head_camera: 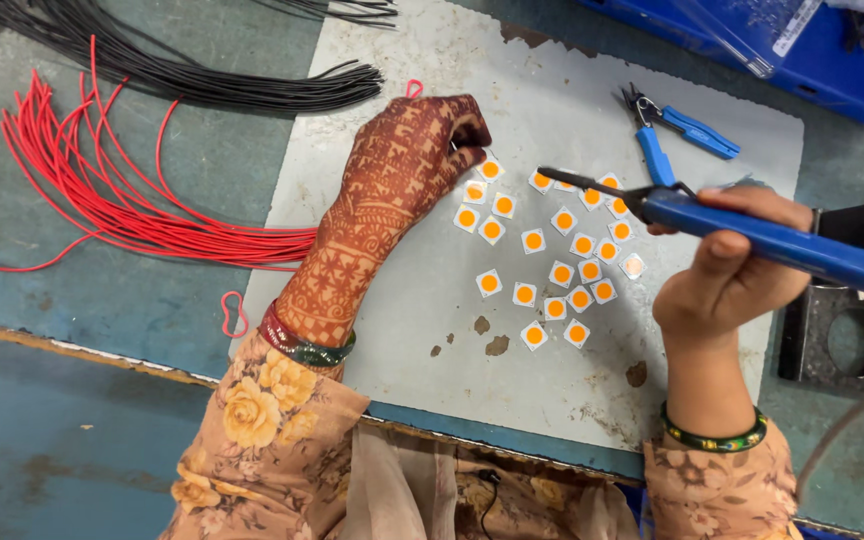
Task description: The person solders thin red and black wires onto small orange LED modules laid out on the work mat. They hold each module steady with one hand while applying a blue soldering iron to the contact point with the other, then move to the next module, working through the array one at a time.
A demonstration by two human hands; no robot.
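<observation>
scuffed grey mat on teal workbench

The left hand bears reddish-brown henna patterns. The soldering iron has a blue handle. The small square chips are white with orange centres. The wires are red and black, the sleeves floral peach.

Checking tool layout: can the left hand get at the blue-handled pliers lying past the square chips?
Probably not easily: the left hand is across the mat from the blue-handled pliers, and the right hand holding the blue soldering iron lies between.
</observation>
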